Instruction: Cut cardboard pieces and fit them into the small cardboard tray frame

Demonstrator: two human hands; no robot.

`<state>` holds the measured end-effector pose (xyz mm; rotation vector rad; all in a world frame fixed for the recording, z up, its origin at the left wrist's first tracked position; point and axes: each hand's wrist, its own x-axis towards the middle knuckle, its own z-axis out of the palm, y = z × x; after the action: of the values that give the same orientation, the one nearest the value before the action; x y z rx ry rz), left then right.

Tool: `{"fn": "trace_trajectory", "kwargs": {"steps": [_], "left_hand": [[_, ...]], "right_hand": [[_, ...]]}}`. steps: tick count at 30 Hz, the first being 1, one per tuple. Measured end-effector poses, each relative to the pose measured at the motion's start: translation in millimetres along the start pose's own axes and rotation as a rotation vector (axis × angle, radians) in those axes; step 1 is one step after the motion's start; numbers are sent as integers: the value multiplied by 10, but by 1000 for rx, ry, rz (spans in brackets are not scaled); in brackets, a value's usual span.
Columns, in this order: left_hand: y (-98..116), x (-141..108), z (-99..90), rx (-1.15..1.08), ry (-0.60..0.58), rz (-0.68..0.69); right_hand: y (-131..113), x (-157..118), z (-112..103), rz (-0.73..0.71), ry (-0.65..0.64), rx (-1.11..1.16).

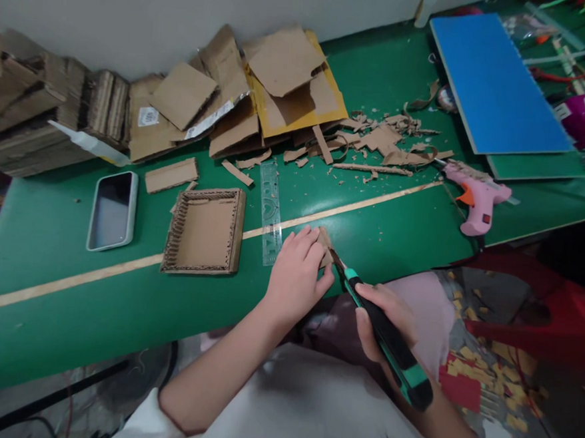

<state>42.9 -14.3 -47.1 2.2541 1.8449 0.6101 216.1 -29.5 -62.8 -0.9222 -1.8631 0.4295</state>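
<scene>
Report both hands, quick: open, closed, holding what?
Left hand: closed on a small cardboard piece, holding it near the table's front edge.
Right hand: closed around the green-and-black cutter, its blade at that piece.

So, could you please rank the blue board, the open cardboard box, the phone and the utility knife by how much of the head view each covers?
1. Blue board
2. Cardboard box
3. Phone and utility knife: too close to rank, as the right hand partly covers the knife.
</scene>
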Motion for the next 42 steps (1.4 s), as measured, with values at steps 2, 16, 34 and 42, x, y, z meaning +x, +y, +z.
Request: {"fn": "trace_trajectory", "kwargs": {"steps": [2, 16, 34, 42], "left_hand": [[-2, 5, 2, 4, -5, 0], [-4, 7, 13, 3, -2, 4], [-133, 53, -247, -47, -20, 121], [-319, 111, -683, -130, 290, 244]], "right_hand": [[6, 5, -3, -29, -3, -5], [13, -82, -105, -26, -88, -56], [1, -22, -284, 121, 137, -218], [409, 676, -90, -234, -337, -695]]}}
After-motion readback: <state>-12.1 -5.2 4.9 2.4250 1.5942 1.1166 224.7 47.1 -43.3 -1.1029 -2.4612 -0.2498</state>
